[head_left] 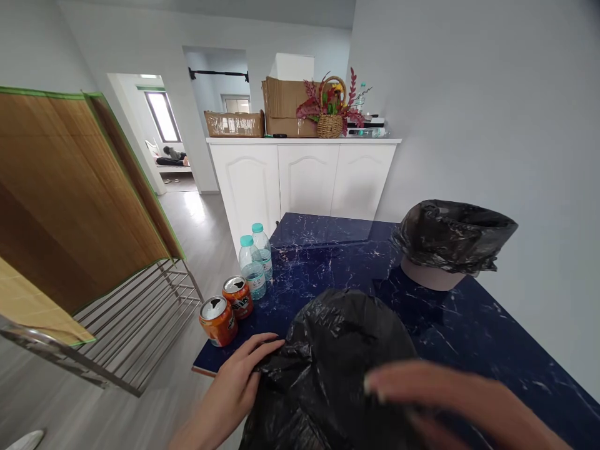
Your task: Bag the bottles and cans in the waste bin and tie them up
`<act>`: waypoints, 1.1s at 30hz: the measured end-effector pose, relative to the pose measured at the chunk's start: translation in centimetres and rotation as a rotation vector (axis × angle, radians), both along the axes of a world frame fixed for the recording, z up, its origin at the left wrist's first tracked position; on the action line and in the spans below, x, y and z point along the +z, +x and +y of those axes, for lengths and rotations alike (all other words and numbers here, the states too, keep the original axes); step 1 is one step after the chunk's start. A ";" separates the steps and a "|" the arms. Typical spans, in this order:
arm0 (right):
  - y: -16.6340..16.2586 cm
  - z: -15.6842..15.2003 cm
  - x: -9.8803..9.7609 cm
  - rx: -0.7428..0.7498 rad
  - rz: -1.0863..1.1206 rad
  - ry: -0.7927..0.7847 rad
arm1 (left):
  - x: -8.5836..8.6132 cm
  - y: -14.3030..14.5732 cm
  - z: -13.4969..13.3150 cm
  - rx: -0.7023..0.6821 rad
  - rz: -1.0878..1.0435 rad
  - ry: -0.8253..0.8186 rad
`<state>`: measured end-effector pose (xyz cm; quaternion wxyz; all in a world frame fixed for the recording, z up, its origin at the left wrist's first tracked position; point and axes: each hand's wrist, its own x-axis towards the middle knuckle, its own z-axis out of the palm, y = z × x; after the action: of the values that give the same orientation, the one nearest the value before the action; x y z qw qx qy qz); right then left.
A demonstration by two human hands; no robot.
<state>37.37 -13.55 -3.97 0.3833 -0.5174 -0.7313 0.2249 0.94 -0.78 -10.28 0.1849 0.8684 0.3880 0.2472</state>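
Note:
A crumpled black plastic bag (337, 356) lies on the near part of the dark blue marble table (328, 256). My left hand (239, 378) rests on the bag's left edge with its fingers stretched out flat. My right hand (435, 394) hovers over the bag's right side, blurred, with the fingers extended and nothing in them. Two orange drink cans (227, 309) stand at the table's left edge just beyond my left hand, with two clear water bottles (255, 259) behind them.
A small bin lined with a black bag (450, 240) stands at the table's right, by the wall. A metal rack with bamboo mats (94, 250) fills the left. A white cabinet (304, 181) with cardboard boxes and a flower basket stands behind the table.

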 end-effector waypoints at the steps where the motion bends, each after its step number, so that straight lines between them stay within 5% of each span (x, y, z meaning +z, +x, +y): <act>1: 0.3 1.6 -0.2 -0.026 -0.042 -0.019 | -0.2 -0.3 0.0 -0.007 -0.020 -0.010; 4: 0.8 6.3 -2.3 -0.077 -0.259 -0.051 | -1.0 -1.3 0.0 -0.044 -0.062 -0.032; 7: 0.9 9.1 -6.4 0.039 -0.511 -0.080 | -1.6 -2.5 -0.1 -0.088 -0.087 -0.018; 11: 0.9 9.7 -11.5 0.096 -0.681 -0.138 | -1.4 -3.2 -0.2 -0.072 -0.018 0.008; 15: 1.6 10.1 -14.4 -0.012 -0.733 -0.122 | -0.8 -2.4 0.0 -0.032 0.088 0.064; 21: 4.9 11.7 -17.8 -0.326 -0.789 -0.071 | 0.5 1.2 -0.1 0.253 -0.019 0.335; 23: 6.4 12.1 -19.0 -0.457 -0.795 -0.082 | 1.1 2.9 -0.3 0.255 -0.083 0.344; 27: 8.2 11.7 -20.6 -0.559 -0.805 0.007 | 1.2 6.4 0.1 0.101 -0.016 0.112; 33: 8.5 10.0 -19.0 -0.592 -0.813 0.094 | -1.4 11.1 4.3 0.161 0.052 -0.110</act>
<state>45.90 -3.56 -23.01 0.1378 -0.7304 -0.6528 -0.1461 12.05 3.55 -11.64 0.2016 0.8292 0.4741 0.2170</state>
